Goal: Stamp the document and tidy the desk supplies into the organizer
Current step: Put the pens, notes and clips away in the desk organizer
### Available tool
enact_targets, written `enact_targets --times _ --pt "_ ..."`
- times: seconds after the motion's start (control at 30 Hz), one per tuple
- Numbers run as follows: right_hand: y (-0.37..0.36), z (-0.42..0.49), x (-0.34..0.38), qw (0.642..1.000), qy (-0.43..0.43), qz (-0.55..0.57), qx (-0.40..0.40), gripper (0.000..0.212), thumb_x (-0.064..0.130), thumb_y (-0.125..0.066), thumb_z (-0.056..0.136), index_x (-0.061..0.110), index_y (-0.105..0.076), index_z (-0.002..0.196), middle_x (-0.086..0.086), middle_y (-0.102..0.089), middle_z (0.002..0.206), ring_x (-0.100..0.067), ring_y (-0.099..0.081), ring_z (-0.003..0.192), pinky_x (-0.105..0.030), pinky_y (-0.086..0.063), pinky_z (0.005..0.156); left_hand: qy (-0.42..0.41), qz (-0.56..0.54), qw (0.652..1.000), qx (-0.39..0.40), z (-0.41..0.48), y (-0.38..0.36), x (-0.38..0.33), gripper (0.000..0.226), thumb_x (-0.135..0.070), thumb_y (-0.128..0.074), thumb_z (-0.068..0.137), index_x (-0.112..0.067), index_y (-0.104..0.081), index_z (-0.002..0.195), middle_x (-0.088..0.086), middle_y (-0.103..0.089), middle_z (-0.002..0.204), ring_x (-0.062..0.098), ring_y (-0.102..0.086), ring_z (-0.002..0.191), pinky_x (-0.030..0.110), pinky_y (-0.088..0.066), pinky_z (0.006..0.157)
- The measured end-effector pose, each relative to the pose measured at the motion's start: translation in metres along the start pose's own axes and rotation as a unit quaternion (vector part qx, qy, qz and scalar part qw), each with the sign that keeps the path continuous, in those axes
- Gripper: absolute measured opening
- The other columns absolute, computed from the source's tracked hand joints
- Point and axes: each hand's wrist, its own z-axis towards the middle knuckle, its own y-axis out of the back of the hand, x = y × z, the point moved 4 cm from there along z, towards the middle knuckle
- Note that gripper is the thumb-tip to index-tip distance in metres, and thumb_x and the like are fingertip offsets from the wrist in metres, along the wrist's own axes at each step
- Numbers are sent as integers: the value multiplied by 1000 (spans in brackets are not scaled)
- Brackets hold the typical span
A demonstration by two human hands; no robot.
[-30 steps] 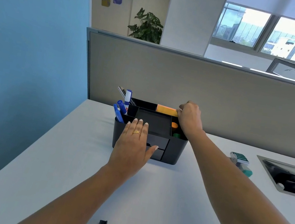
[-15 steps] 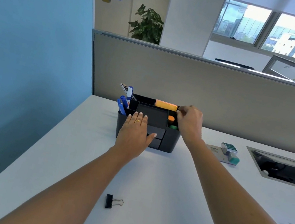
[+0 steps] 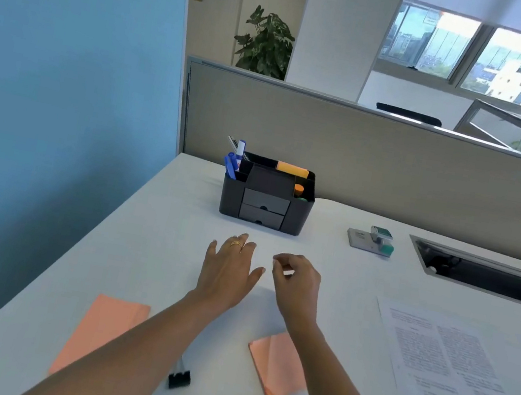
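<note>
The black organizer stands at the back of the white desk, with blue pens, an orange note pad and orange and green items in its compartments. Both drawers look closed. My left hand hovers over the desk in front of it, fingers spread and straight. My right hand is beside it, fingers loosely curled, holding nothing. The stamp sits with its grey pad to the right of the organizer. A printed document lies at the right. A black binder clip lies near my left forearm.
Two pink paper sheets lie near the front: one at the left under my left arm, one by my right forearm. A cable slot is cut into the desk at the right. A grey partition closes the back; a blue wall stands left.
Both hands have left the organizer and drawn back toward me over the desk. The view has pulled back, showing the pink papers and the document.
</note>
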Motion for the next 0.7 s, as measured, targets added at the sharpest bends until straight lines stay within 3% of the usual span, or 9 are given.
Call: enact_targets --times 0.07,0.23,0.43,0.53,0.63,0.7 --pt "4 -22 -1 1000 -3 -3 9 19 12 -55 91 8 -69 103 -4 -67 104 -9 -57 84 -9 -40 73 -2 -8 1000 -2 -23 0 1 52 -45 -35 96 -19 -31 141 2 -24 154 16 -22 142 42 -18 116" --pt "19 -70 -3 1000 -6 -5 28 17 13 -55 90 11 -69 100 -2 -67 104 -12 -59 89 -21 -47 82 13 -32 999 -8 -78 3 17 45 -44 -34 97 -24 -36 138 -3 -27 152 12 -26 140 40 -17 115" --pt "29 -112 -11 997 -14 -53 60 20 16 -56 90 13 -66 107 0 -62 116 -14 -54 106 -21 -39 89 97 -75 992 -26 -134 1 49 39 -37 -35 98 -22 -42 133 -6 -36 147 11 -32 136 39 -15 114" --pt "30 -127 -15 990 -1 -109 92 26 19 -56 89 14 -60 115 0 -55 124 -17 -50 115 -18 -34 86 100 -108 986 -84 -156 6 62 26 -22 -49 93 -13 -59 115 2 -57 128 19 -51 122 42 -25 109" --pt "31 -138 -21 980 -5 -157 123 37 24 -56 89 15 -52 125 0 -47 133 -18 -46 121 -24 -37 92 86 -126 974 -165 -173 14 77 11 -7 -61 80 -4 -67 88 11 -70 94 33 -66 88 43 -47 87" --pt "32 -145 -23 974 -11 -181 139 41 28 -54 91 15 -48 129 1 -43 137 -18 -42 126 -27 -37 96 105 -138 969 -174 -179 19 87 12 -3 -61 81 -1 -67 92 14 -68 100 35 -64 93 41 -48 84"
